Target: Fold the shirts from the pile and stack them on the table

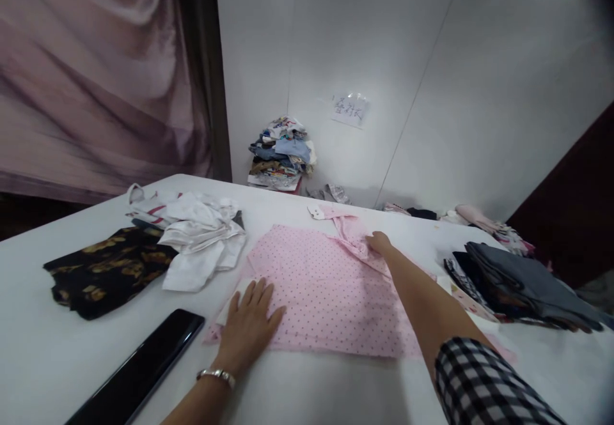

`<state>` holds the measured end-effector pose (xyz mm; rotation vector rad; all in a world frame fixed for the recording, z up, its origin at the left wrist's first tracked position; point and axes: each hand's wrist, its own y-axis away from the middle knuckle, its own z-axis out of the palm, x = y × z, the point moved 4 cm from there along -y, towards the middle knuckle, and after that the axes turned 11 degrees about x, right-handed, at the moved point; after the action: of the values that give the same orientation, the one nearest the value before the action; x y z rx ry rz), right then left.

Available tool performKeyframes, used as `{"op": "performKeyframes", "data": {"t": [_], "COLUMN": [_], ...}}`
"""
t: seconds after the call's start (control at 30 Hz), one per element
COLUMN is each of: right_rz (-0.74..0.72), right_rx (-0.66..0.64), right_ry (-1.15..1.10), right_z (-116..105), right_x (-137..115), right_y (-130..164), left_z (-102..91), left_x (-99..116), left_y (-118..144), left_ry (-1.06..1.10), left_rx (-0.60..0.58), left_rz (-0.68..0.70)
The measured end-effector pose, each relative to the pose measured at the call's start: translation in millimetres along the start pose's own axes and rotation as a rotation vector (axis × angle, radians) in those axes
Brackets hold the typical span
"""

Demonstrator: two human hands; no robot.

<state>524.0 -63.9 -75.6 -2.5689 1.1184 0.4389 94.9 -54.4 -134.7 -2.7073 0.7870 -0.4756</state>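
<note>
A pink dotted shirt [330, 297] lies spread on the white table in front of me. My left hand [252, 316] rests flat on its left side, fingers stretched, beside a white patch that looks like a cuff. At the shirt's far right, my right hand [378, 242] has its fingers closed at the bunched pink cloth; the fingertips are partly hidden. From there a sleeve reaches away across the table and ends in a white cuff [316, 212].
Left of the shirt lie crumpled white clothes [201, 233], a black floral garment [110, 268] and a black phone-like slab [144, 367]. Folded dark clothes [518, 284] are stacked at right. A clothes pile [283, 153] stands by the wall, under a paper sign [350, 110] to its right.
</note>
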Motion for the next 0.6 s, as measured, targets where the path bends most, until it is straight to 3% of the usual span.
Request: {"op": "performKeyframes", "data": {"t": [0.17, 0.3, 0.4, 0.6], "right_rz": [0.093, 0.096, 0.085, 0.106], "right_rx": [-0.002, 0.086, 0.214, 0.408], "right_ry": [-0.020, -0.215, -0.445, -0.921], "right_z": [25.3, 23.5, 0.9, -77.9], "right_x": [0.3, -2.9, -3.5, 18.9], "right_y": [-14.9, -17.0, -19.0, -6.5], "left_z": [0.8, -2.8, -3.5, -5.5], "left_x": [0.0, 2.7, 3.5, 4.8], "left_y": [1.7, 3.7, 4.6, 3.6], "left_ry": [-0.006, -0.031, -0.042, -0.039], "left_rx": [-0.011, 0.015, 0.040, 0.047], "left_rz": [-0.009, 0.017, 0.034, 0.041]}}
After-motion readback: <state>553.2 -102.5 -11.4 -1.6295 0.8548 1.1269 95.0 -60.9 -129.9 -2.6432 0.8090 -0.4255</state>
